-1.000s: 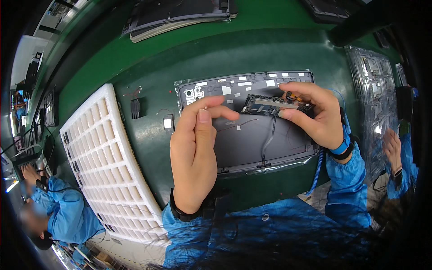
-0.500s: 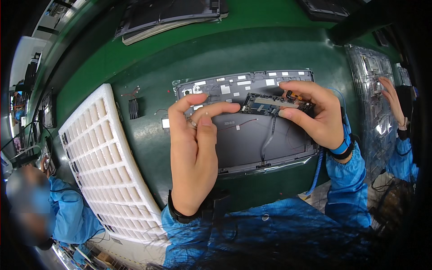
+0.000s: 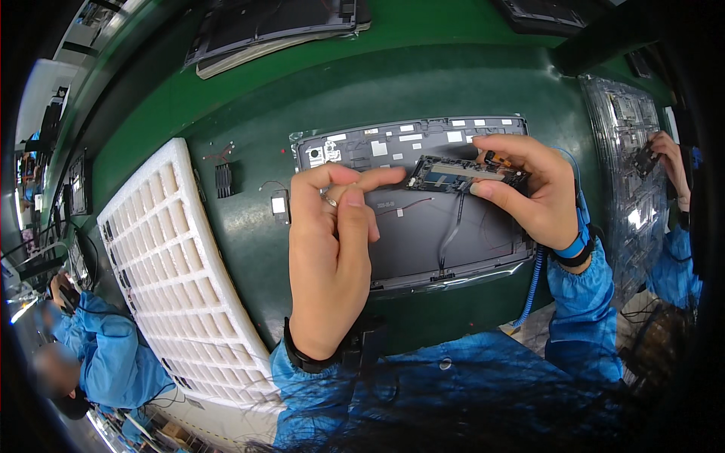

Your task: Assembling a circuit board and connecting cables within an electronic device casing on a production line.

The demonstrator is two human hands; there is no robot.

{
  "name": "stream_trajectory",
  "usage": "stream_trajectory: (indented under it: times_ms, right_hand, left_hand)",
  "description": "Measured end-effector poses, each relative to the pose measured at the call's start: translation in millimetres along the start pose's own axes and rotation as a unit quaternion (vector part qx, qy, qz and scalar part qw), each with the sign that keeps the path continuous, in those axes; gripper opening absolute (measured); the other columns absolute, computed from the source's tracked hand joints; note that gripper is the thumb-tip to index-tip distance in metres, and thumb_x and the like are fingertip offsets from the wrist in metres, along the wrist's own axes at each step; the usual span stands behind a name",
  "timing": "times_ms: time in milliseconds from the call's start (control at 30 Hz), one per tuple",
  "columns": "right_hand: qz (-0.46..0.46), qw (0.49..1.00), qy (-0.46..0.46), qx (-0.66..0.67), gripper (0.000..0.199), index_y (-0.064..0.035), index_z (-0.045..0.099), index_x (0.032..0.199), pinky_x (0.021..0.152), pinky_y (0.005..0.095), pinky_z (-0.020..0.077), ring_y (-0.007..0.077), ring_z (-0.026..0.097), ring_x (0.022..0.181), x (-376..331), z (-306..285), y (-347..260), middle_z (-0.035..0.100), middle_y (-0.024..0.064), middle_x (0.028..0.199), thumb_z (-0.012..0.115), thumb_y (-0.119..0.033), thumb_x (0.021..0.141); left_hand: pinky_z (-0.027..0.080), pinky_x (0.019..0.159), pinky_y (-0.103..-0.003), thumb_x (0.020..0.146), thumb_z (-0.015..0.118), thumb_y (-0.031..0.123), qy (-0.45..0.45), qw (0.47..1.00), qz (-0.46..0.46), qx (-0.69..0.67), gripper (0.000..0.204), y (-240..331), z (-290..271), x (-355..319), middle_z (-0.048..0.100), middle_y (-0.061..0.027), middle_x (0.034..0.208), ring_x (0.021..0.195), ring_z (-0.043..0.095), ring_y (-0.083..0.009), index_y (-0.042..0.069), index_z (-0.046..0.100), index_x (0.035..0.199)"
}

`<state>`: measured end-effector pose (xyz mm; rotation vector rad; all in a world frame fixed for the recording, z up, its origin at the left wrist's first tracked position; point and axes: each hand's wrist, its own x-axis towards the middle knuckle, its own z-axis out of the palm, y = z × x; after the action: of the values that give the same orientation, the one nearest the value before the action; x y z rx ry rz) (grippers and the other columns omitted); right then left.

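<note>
My right hand [image 3: 532, 192] grips a dark circuit board [image 3: 445, 178] between thumb and fingers, with a small orange flex part at its right end. My left hand [image 3: 332, 241] is part-curled, with one finger stretched out to the board's left end; I cannot tell whether it touches. Its thumb tip is apart from the bent finger above, and nothing shows between them. Below both hands lies a wide grey device housing [image 3: 408, 249], with white stickers along its far side, thin red wires and a dark cable at its near edge.
To the left is a white foam tray [image 3: 189, 249] with many slots. Near it lie a small black ribbed part [image 3: 223, 181] and a wired small part [image 3: 279, 205]. Clear plastic trays [image 3: 630, 181] stand at right, where another person's hand [image 3: 672, 162] holds a dark board. A blue coiled cord [image 3: 533, 291] hangs from my right wrist.
My left hand has shifted slightly right, its bent finger and thumb closer together. The board in my right hand has barely moved. The other person's hand at right now holds a dark board.
</note>
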<state>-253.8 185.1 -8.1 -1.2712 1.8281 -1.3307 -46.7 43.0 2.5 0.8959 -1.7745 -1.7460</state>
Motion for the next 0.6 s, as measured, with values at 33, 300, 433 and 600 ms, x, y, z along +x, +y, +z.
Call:
stream_trajectory:
  times_ms: [33,300,433,600]
  right_hand:
    - [-0.006,1.000,0.000,0.000,0.042,-0.0025,0.069,0.125,0.084,0.0299,0.0525,0.0165,0.067,0.092,0.4,-0.3,-0.2,0.074,0.0107,0.109,0.080,-0.006,0.085]
    - [-0.006,1.000,0.001,0.002,0.042,-0.0025,0.069,0.125,0.086,0.0298,0.0525,0.0155,0.067,0.094,-0.2,-0.7,-0.8,0.073,0.0105,0.111,0.080,-0.005,0.085]
    - [0.003,1.000,0.005,0.014,0.042,-0.0025,0.069,0.125,0.087,0.0294,0.0519,0.0143,0.066,0.095,-0.9,0.3,0.5,0.073,0.0094,0.111,0.080,-0.004,0.085]
    - [0.019,1.000,0.003,0.022,0.042,-0.0021,0.069,0.125,0.088,0.0294,0.0515,0.0141,0.065,0.095,-1.8,-0.5,-2.1,0.072,0.0091,0.113,0.080,-0.004,0.085]
  left_hand:
    - [0.042,0.065,-0.021,0.108,0.043,0.002,-0.002,1.000,0.005,0.009,0.009,0.7,-0.1,0.3,0.073,-0.0138,0.113,0.070,0.044,-0.0058,0.001,0.042,0.116]
    - [0.050,0.073,-0.023,0.098,0.065,0.003,-0.009,0.998,0.015,0.066,0.012,-1.1,-2.2,-1.8,0.074,-0.0124,0.104,0.080,0.065,-0.0111,-0.001,0.067,0.109]
    - [0.054,0.072,-0.025,0.092,0.069,-0.003,0.000,0.999,0.010,0.032,0.016,-4.4,-0.4,-1.3,0.074,-0.0097,0.095,0.080,0.072,-0.0140,-0.002,0.073,0.108]
    - [0.055,0.077,-0.026,0.094,0.066,-0.003,-0.015,0.999,-0.007,0.041,0.017,-0.9,-3.1,-2.0,0.075,-0.0120,0.098,0.083,0.072,-0.0157,-0.003,0.071,0.110]
